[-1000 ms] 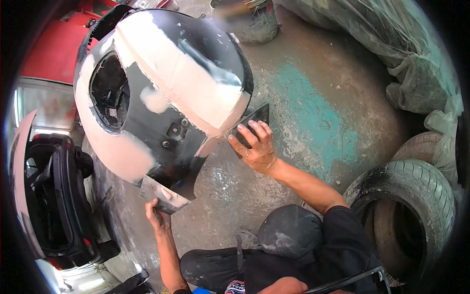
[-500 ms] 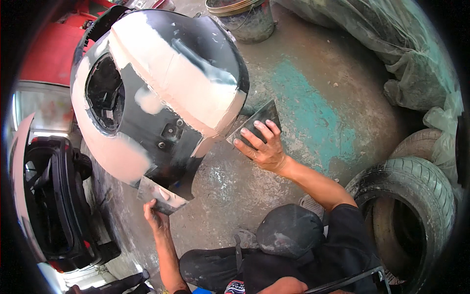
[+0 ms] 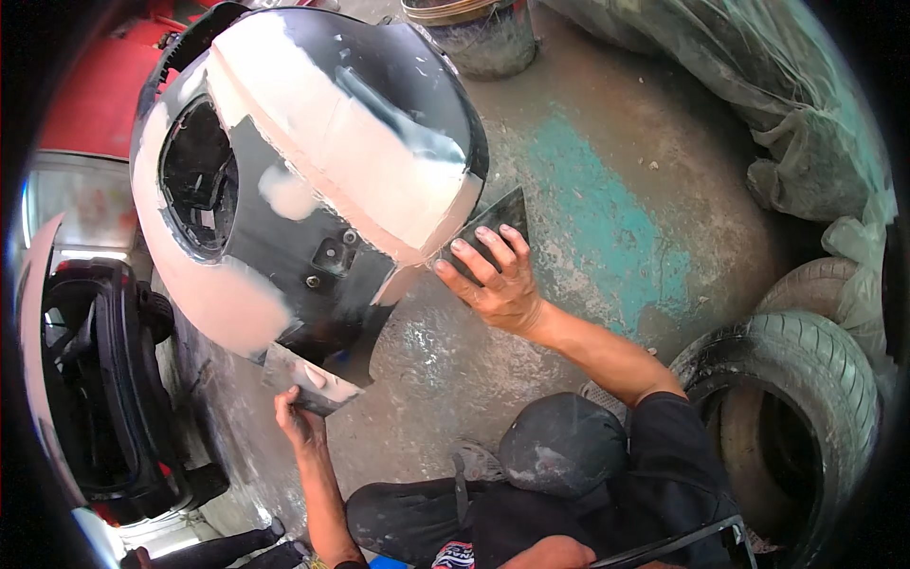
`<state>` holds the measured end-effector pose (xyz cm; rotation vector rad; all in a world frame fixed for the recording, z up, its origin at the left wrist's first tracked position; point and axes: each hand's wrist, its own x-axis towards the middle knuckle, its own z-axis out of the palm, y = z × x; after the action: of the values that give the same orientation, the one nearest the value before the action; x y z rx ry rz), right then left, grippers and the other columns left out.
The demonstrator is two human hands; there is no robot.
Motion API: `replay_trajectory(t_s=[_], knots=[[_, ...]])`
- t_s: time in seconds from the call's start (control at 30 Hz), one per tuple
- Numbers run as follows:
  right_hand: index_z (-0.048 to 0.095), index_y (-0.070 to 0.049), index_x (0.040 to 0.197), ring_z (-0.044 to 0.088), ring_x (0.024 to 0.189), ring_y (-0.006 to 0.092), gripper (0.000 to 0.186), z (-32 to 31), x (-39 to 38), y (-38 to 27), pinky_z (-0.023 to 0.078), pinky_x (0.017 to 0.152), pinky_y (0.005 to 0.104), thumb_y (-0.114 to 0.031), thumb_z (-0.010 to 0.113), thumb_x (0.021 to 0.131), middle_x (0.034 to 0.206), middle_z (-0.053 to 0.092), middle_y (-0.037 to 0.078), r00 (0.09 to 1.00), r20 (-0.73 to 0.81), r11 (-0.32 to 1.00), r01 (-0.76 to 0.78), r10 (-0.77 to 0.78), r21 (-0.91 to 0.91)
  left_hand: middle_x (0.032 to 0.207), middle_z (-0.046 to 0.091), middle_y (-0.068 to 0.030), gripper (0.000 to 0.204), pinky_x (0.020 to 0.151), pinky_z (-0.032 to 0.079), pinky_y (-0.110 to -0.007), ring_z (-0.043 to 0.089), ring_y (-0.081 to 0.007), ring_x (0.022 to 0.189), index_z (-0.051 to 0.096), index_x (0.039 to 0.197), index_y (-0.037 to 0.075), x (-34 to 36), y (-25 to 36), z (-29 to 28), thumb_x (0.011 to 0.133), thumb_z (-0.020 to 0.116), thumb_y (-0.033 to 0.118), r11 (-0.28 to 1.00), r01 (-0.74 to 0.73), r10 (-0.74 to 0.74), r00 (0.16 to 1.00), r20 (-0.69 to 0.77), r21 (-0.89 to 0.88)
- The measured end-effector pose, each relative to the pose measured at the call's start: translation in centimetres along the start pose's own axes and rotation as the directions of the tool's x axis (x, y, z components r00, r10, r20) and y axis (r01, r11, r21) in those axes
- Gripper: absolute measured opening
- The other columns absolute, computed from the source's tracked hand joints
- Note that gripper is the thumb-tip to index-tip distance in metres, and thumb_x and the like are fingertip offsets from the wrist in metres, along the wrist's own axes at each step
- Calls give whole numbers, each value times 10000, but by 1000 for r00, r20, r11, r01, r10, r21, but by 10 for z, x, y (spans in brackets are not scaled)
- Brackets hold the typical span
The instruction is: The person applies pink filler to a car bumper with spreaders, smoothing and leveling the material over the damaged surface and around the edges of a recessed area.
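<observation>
A dark car bumper point(image 3: 275, 242) with broad patches of pale pink filler point(image 3: 313, 123) fills the upper left. Low beside its near end, my left hand point(image 3: 301, 417) pinches a flat plate point(image 3: 305, 381) by its edge, thumb on top. A small dab of pink filler point(image 3: 313, 376) lies on that plate. My right hand point(image 3: 495, 282) lays its fingers across a dark, thin filler spreader point(image 3: 495, 220). The spreader's left edge meets the filler-coated right corner of the bumper; my fingers hide part of it.
Used tires point(image 3: 787, 408) stand at the right, near a heap of clear plastic sheeting point(image 3: 796, 123). A dirty bucket point(image 3: 483, 38) sits behind the bumper. Another black car part point(image 3: 104, 379) rests at the left. A person's dark-clothed legs point(image 3: 223, 547) show at lower left.
My right hand and the spreader have moved left and slightly up, against the bumper's corner. My left hand and the plate have hardly moved.
</observation>
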<state>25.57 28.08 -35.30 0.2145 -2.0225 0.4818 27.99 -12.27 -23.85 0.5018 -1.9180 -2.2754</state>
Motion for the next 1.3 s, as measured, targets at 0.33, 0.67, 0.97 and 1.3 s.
replay_trajectory(t_s=[0.33,0.67,0.97,1.3], knots=[[638,-296,1270,466,1279,280,393,20,-24,9,372,1117,508,-243,704,886,1332,518,10,997,-49,998,56,-55,30,984,631,-99,52,1011,487,-446,629,-255,1022,543,812,58,-7,8,19,826,593,52,1000,18,-17,999,45,-10],[609,-256,1334,484,1285,284,457,-12,-27,27,387,1112,487,-168,672,889,1384,528,38,999,-50,995,-7,12,97,1072,650,-152,30,1041,473,-452,632,-279,1074,556,837,37,-4,5,23,826,570,61,999,10,-10,1000,22,31],[632,-240,1304,492,1253,286,450,16,-6,12,418,1066,473,-157,694,866,1362,530,50,987,-132,993,-83,93,82,1054,657,-135,37,1018,475,-421,630,-268,1063,588,826,37,-1,1,8,828,578,73,998,-34,33,999,25,54],[629,-230,1309,460,1280,288,465,10,-53,10,411,1057,487,-136,699,859,1399,498,46,997,60,990,-53,46,132,1078,660,-137,75,1045,454,-429,620,-274,1099,600,861,25,9,0,-9,801,589,68,1000,-25,24,997,68,16]])
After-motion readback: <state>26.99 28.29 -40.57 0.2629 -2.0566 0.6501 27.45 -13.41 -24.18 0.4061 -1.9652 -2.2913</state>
